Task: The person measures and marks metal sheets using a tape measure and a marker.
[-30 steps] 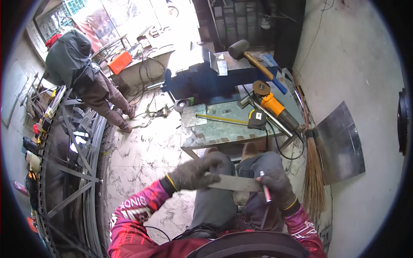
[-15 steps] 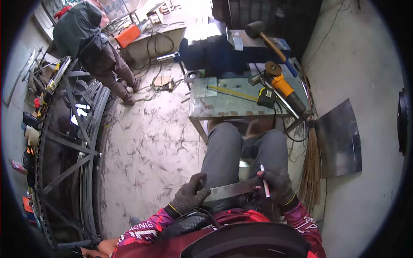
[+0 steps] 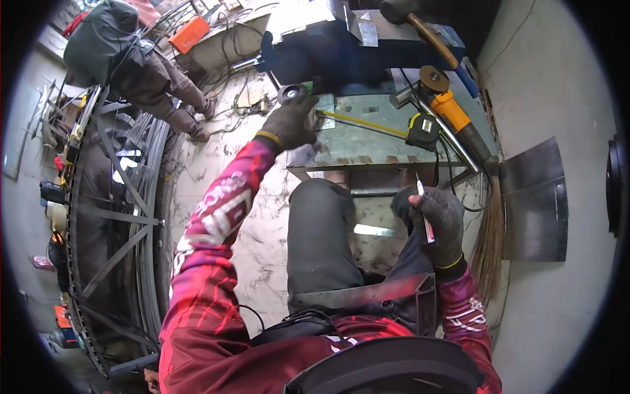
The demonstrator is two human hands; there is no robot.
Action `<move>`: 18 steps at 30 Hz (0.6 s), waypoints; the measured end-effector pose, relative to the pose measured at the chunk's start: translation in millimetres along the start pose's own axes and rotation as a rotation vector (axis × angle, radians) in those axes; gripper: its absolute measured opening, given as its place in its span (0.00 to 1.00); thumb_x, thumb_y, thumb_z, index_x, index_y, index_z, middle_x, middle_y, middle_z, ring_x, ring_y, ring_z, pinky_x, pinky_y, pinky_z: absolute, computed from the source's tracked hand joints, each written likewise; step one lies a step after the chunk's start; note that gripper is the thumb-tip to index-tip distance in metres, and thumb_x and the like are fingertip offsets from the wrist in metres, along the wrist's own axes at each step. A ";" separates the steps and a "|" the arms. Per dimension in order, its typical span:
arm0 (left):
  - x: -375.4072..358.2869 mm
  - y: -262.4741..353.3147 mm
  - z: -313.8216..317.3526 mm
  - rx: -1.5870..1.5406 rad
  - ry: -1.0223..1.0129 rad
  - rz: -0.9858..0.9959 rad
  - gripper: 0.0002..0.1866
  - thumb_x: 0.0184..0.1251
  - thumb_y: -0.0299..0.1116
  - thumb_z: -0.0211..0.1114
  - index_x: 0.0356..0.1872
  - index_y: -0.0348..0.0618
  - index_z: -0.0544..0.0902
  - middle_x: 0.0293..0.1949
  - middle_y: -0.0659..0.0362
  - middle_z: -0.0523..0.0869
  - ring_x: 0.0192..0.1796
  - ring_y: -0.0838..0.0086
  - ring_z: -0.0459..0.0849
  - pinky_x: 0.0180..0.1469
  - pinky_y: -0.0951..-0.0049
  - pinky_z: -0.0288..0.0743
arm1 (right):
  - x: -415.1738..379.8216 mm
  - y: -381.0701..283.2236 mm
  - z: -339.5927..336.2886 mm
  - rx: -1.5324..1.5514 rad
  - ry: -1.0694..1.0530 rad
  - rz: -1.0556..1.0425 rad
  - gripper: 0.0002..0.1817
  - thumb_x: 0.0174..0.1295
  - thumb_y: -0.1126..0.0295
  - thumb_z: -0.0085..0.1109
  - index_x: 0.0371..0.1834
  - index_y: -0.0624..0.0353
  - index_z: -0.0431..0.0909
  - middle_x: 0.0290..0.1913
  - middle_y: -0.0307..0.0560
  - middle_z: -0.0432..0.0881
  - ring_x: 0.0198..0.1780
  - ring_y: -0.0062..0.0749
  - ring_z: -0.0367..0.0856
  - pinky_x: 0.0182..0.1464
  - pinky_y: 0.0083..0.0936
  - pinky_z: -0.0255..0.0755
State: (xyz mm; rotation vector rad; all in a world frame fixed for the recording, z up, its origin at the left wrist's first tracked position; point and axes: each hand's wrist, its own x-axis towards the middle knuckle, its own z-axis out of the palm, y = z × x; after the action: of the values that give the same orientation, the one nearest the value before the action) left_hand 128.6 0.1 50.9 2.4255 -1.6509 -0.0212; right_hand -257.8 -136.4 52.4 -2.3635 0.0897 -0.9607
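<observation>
On metal table (image 3: 367,148), tape measure (image 3: 422,131), angle grinder (image 3: 453,115), left hand (image 3: 290,123) beside

Far right on the counter (image 3: 367,154) lie an orange angle grinder (image 3: 453,115) and a mallet (image 3: 420,23); a broom (image 3: 487,240) leans right; another person (image 3: 125,59) bends far left.

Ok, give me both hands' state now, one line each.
Left hand: stretched out to the metal table, fingers curled at its near corner; any grasp cannot be told.
Right hand: closed on a marker.
</observation>
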 end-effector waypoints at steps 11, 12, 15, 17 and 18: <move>59.8 1.0 13.5 0.210 -0.210 -0.039 0.52 0.40 0.41 0.86 0.73 0.56 0.71 0.62 0.43 0.81 0.66 0.44 0.81 0.69 0.45 0.73 | -3.6 13.4 -3.4 0.000 0.027 0.237 0.13 0.60 0.81 0.69 0.49 0.62 0.85 0.44 0.53 0.89 0.46 0.52 0.90 0.50 0.41 0.83; 57.6 -0.5 13.2 0.213 -0.159 -0.035 0.52 0.40 0.42 0.85 0.74 0.55 0.71 0.61 0.44 0.81 0.66 0.44 0.81 0.70 0.46 0.72 | -4.2 15.0 -3.2 0.013 0.012 0.237 0.13 0.60 0.80 0.69 0.49 0.62 0.85 0.44 0.53 0.89 0.46 0.53 0.90 0.51 0.41 0.83; 57.3 -5.6 15.8 0.208 -0.142 0.001 0.55 0.40 0.43 0.85 0.76 0.55 0.69 0.61 0.44 0.80 0.67 0.45 0.79 0.68 0.45 0.74 | -5.7 17.2 -4.4 0.015 -0.001 0.241 0.13 0.60 0.79 0.70 0.48 0.62 0.85 0.44 0.53 0.89 0.46 0.53 0.90 0.51 0.41 0.83; 56.3 -10.0 18.2 0.190 -0.128 0.027 0.55 0.39 0.42 0.85 0.77 0.55 0.68 0.61 0.43 0.79 0.67 0.45 0.79 0.68 0.45 0.75 | -4.4 16.2 -5.2 0.003 0.000 0.244 0.13 0.60 0.79 0.69 0.48 0.62 0.85 0.43 0.53 0.89 0.46 0.53 0.90 0.50 0.41 0.83; 55.7 -12.7 19.8 0.186 -0.069 0.069 0.56 0.39 0.42 0.85 0.77 0.55 0.68 0.61 0.42 0.79 0.66 0.45 0.80 0.66 0.46 0.76 | -2.1 15.1 -6.8 -0.005 -0.016 0.251 0.13 0.60 0.79 0.69 0.48 0.62 0.85 0.43 0.53 0.89 0.46 0.52 0.90 0.50 0.41 0.83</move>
State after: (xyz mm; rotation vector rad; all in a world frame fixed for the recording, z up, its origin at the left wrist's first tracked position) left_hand 158.5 -49.9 35.1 2.5250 -1.8416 0.0631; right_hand -261.6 -151.7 46.8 -2.2959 0.3731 -0.8208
